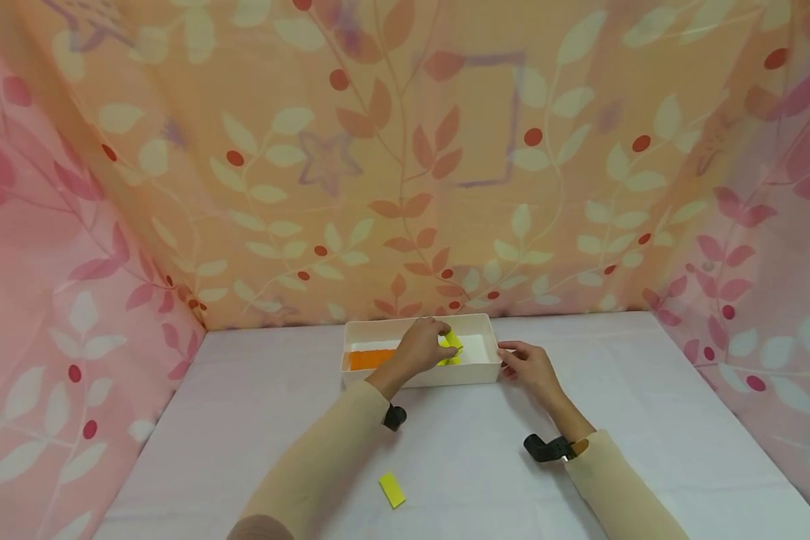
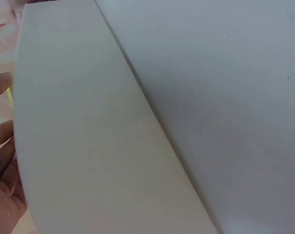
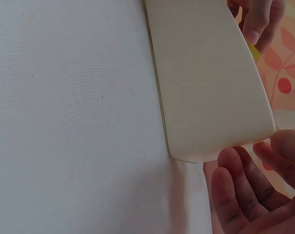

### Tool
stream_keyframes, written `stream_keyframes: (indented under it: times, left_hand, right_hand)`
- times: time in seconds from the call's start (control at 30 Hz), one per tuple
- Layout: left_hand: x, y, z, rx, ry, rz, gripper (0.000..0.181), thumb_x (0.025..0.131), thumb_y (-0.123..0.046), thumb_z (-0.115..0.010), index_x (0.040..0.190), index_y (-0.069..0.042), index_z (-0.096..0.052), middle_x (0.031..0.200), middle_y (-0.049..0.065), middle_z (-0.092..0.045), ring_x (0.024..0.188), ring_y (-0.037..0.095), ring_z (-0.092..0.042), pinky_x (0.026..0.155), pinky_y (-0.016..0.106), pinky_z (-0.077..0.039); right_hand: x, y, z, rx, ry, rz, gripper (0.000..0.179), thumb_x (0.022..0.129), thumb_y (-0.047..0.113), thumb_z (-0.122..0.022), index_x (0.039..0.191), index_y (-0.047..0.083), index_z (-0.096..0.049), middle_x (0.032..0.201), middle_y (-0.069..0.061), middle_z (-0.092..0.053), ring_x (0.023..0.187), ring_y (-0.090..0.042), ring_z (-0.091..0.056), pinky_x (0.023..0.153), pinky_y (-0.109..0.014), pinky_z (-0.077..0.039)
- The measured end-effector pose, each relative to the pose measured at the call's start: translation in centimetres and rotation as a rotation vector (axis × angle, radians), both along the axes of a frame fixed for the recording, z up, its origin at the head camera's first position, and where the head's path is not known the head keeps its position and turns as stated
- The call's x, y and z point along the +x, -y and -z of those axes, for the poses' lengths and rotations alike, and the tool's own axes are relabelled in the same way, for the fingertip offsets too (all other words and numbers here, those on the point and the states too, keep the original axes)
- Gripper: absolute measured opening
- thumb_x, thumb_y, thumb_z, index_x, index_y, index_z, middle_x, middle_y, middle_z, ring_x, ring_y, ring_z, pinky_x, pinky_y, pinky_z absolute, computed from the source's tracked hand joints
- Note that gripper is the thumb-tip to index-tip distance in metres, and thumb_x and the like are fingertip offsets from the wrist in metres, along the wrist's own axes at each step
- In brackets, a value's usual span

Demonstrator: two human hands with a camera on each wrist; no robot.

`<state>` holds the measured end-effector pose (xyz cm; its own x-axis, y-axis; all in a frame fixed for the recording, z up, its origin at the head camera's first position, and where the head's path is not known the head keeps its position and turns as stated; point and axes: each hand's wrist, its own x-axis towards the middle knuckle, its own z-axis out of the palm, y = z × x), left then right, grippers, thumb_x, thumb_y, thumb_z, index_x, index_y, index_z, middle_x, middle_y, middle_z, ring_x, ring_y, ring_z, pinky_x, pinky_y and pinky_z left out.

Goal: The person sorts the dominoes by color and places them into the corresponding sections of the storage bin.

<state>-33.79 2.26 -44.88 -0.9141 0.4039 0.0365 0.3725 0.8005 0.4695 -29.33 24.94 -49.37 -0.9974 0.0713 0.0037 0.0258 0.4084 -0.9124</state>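
Note:
A white rectangular box (image 1: pixel 415 377) stands near the back of the table. My left hand (image 1: pixel 415 351) reaches over its front wall and pinches a flat yellow piece (image 1: pixel 452 339) between thumb and fingers. More yellow shows just under that piece, partly hidden by the hand. Orange pieces (image 1: pixel 370 360) lie inside the box's left part. At the right end, my right hand (image 1: pixel 532 367) touches the outer wall with its fingertips, its fingers loosely bent. The right wrist view shows those fingers (image 3: pixel 230 187) against the box's end. Both wrist views mostly show the front wall (image 2: pixel 84 122).
Another flat yellow piece (image 1: pixel 391 490) lies on the white tablecloth (image 1: pixel 459 480) near the front, between the forearms. Behind the box hangs a peach leaf-patterned cloth (image 1: pixel 405 165), with pink patterned cloths at both sides. Each wrist wears a black device (image 1: pixel 547 448).

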Motion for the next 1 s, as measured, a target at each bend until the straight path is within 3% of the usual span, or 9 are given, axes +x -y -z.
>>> stream_keyframes:
  times: [0.13, 0.47, 0.87, 1.0]
  left_hand:
    - [-0.6, -0.5, 0.3, 0.010, 0.048, -0.016, 0.044, 0.086, -0.031, -0.073, 0.124, -0.011, -0.066, 0.119, 0.003, -0.064, 0.105, 0.018, -0.054, 0.094, 0.026, -0.050]
    - [-1.2, -1.3, 1.3, 0.033, 0.075, -0.019, 0.045, 0.087, -0.030, -0.073, 0.127, -0.011, -0.064, 0.121, 0.003, -0.064, 0.109, 0.019, -0.054, 0.098, 0.028, -0.050]
    - [-2.4, -2.9, 1.3, -0.110, 0.001, 0.028, 0.037, 0.086, -0.031, -0.074, 0.117, -0.012, -0.068, 0.104, -0.001, -0.066, 0.097, 0.016, -0.052, 0.092, 0.029, -0.047]
    - [-2.4, -3.4, 1.1, -0.118, 0.012, 0.035, 0.036, 0.086, -0.031, -0.074, 0.116, -0.011, -0.069, 0.106, 0.000, -0.067, 0.099, 0.017, -0.053, 0.095, 0.030, -0.046]
  right_hand:
    - [0.0, 0.1, -0.1, 0.009, 0.008, 0.001, 0.036, 0.096, 0.018, -0.061, 0.124, -0.006, -0.061, 0.082, -0.012, -0.068, 0.063, -0.010, -0.060, 0.060, -0.023, -0.054]
    - [0.0, 0.1, 0.0, 0.016, 0.013, -0.001, 0.038, 0.096, 0.020, -0.061, 0.124, -0.006, -0.061, 0.084, -0.013, -0.068, 0.065, -0.012, -0.061, 0.061, -0.024, -0.054]
    - [0.0, 0.1, -0.1, 0.006, -0.001, -0.001, 0.035, 0.096, 0.016, -0.061, 0.123, -0.006, -0.062, 0.079, -0.011, -0.068, 0.064, -0.016, -0.063, 0.062, -0.030, -0.057]
    - [0.0, 0.1, -0.1, 0.001, 0.003, 0.003, 0.035, 0.096, 0.017, -0.061, 0.123, -0.006, -0.062, 0.081, -0.013, -0.068, 0.065, -0.017, -0.063, 0.062, -0.028, -0.056]
